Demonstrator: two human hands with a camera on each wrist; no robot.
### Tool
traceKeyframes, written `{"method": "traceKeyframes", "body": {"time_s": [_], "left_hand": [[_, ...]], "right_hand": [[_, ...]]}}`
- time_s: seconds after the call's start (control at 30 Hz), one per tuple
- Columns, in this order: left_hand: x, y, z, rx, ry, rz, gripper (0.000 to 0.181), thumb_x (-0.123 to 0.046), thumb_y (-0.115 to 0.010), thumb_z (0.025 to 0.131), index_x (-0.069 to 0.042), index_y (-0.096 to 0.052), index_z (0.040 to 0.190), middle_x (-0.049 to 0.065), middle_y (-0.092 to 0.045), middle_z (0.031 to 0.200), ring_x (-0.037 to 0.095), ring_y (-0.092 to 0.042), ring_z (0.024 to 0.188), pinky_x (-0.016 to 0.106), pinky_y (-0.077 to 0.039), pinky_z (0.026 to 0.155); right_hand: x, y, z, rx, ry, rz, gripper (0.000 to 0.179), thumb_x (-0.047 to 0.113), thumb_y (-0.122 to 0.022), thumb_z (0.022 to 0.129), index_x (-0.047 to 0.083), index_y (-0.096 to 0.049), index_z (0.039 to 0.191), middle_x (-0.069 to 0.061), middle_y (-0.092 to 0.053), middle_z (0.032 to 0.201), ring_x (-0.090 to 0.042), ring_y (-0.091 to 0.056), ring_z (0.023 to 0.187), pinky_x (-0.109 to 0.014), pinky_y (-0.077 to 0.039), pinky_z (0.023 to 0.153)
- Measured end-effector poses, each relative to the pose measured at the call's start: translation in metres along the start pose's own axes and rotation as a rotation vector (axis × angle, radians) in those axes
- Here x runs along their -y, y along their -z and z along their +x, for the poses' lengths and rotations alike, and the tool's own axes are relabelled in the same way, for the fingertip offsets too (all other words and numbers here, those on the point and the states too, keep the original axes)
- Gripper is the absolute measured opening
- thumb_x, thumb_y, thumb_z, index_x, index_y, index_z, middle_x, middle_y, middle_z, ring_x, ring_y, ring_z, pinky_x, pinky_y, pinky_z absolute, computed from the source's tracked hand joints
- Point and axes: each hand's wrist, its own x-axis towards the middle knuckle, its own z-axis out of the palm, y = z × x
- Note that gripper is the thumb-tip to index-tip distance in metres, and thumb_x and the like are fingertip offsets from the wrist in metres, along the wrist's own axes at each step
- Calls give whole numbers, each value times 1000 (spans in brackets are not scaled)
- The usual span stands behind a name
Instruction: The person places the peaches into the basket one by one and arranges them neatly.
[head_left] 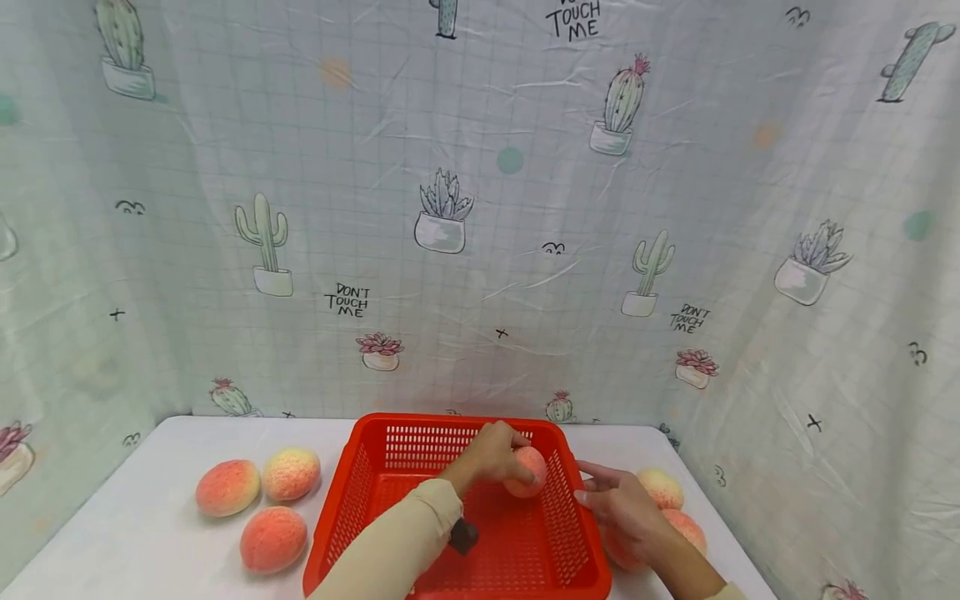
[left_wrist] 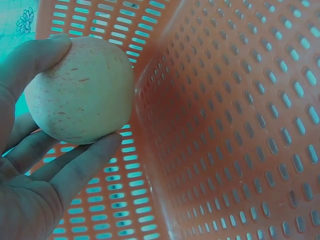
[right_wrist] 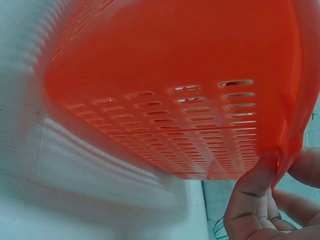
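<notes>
A red plastic basket point(head_left: 517, 546) with slotted walls stands on the white table. Inside its far right part, my left hand point(head_left: 489, 454) grips a pink-and-yellow peach point(head_left: 531, 472). In the left wrist view, the thumb and fingers curl round this peach point(left_wrist: 82, 92) near a corner of the slotted walls, and its pale, red-flecked side shows. My right hand point(head_left: 617, 502) holds the basket's right rim from outside. Thumb and fingers pinch the rim in the right wrist view, beside the basket's outer wall point(right_wrist: 165, 50).
Left of the basket lie three peaches point(head_left: 228, 487) on the table point(head_left: 180, 533). More peaches point(head_left: 660, 488) lie to the right, partly hidden behind my right hand and forearm. A cactus-print curtain point(head_left: 480, 292) hangs behind the table and along its sides.
</notes>
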Motion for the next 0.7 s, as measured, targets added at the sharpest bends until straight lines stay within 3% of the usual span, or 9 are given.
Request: {"method": "traceKeyframes", "body": {"time_s": [0.3, 0.7], "left_hand": [[1, -5, 1, -7, 43, 8, 47, -16, -92, 73, -3, -79, 116, 12, -77, 113, 18, -65, 91, 35, -62, 76], [6, -5, 3, -9, 47, 0, 49, -18, -93, 72, -4, -79, 117, 12, -77, 116, 19, -66, 95, 38, -63, 82]], "right_hand": [[0, 2, 0, 3, 5, -8, 71, 10, -73, 94, 9, -44, 158, -17, -68, 129, -24, -72, 103, -46, -62, 95], [0, 2, -1, 32, 24, 2, 70, 9, -72, 95, 9, -42, 159, -17, -67, 128, -24, -70, 103, -45, -62, 96]]}}
